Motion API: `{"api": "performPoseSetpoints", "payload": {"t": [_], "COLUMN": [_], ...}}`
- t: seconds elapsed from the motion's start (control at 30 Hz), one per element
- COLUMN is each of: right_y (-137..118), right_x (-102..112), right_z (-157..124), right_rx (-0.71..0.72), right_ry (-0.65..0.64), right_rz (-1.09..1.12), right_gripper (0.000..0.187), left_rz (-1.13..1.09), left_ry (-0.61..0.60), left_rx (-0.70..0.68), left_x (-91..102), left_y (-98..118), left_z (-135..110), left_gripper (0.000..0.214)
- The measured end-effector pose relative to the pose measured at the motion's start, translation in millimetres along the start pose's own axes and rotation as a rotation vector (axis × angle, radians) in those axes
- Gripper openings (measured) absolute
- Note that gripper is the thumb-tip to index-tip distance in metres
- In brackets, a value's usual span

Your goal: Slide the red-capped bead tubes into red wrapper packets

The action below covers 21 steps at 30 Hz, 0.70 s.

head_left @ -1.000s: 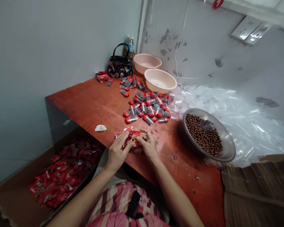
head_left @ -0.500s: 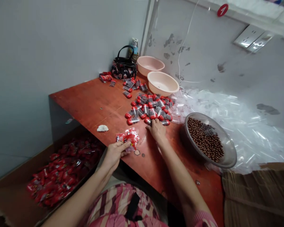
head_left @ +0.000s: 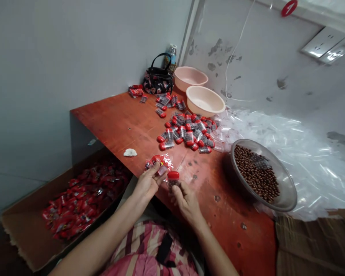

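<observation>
Left grip: the left hand (head_left: 149,182) is pinching a bunch of red-printed plastic packets (head_left: 160,163) between thumb and fingers, just above the counter's near edge.
Right grip: the right hand (head_left: 186,203) is closing around a small clear tube (head_left: 173,186) with a red cap, holding it upright just beside the packets.
Counter: a reddish-brown wooden counter (head_left: 112,122) is filling the corner, its far end pushed against the walls.
Counter middle: a pile of capped tubes (head_left: 186,134) is lying near the back, with a white lump (head_left: 130,152) nearer the left edge.
Back corner: a black floral handbag (head_left: 158,81), a bottle (head_left: 171,55) and two pink plastic basins (head_left: 204,100) are standing together.
Right edge: a metal bowl (head_left: 287,191) of brown beads (head_left: 255,172) is sitting at the edge, beside a heap of loose clear tubes (head_left: 276,153).
Below left: a cardboard box (head_left: 23,230) is holding red packets (head_left: 86,195).
Room: a stained, peeling wall (head_left: 215,48) is rising behind, carrying a wall socket (head_left: 322,42).
</observation>
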State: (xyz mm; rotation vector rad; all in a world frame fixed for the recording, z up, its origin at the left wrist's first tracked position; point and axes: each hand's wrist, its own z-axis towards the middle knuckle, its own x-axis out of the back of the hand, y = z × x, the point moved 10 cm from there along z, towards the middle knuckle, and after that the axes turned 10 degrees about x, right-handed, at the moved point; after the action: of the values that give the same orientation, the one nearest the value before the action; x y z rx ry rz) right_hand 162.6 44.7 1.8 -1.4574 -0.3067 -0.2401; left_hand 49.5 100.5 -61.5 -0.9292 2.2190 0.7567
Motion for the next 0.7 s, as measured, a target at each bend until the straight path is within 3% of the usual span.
{"api": "performPoseSetpoints", "payload": {"t": [0.13, 0.47, 0.7], "right_y": [-3, -2, -5], "right_x": [-5, -2, 3], "right_z": [0, 8, 7], "right_rx": [0.034, 0.089, 0.162], "right_ry": [0.035, 0.03, 0.098], "right_rz": [-0.071, -0.03, -0.175], "right_gripper": [0.018, 0.02, 0.021], "left_rz": [0.023, 0.335, 0.444], "left_ry": [-0.036, -0.225, -0.205], "left_rx": [-0.025, -0.149, -0.092], "left_x": [-7.7, -38.8, -28.4], "left_y": [-5, -1, -9], "left_z": [-2, -18, -15], "left_gripper": [0.006, 0.013, 0.011]}}
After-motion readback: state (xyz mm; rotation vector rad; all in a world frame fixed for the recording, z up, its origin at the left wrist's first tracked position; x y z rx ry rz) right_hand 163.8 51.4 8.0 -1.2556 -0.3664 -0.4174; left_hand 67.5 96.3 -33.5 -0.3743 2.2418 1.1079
